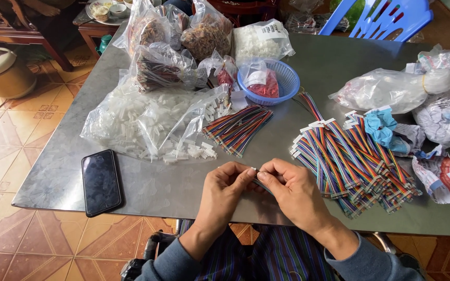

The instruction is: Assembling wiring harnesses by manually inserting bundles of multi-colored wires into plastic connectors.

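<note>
Left hand [225,183]: pinches small white connector [254,169] at fingertips
Right hand [287,184]: grips rainbow ribbon cable [263,183] at connector
Location: above worktop [183,182] front edge
Adjacent: finished cable pile [355,161], phone [101,181]

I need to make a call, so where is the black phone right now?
In the head view, the black phone lies face up near the table's front left corner, left of the hands and below the bag of white connectors.

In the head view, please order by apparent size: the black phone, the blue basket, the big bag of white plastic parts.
1. Bag of white plastic parts, clearly largest.
2. and 3. Blue basket and black phone look alike; the phone lies nearer the camera, so I cannot rank them.
</note>
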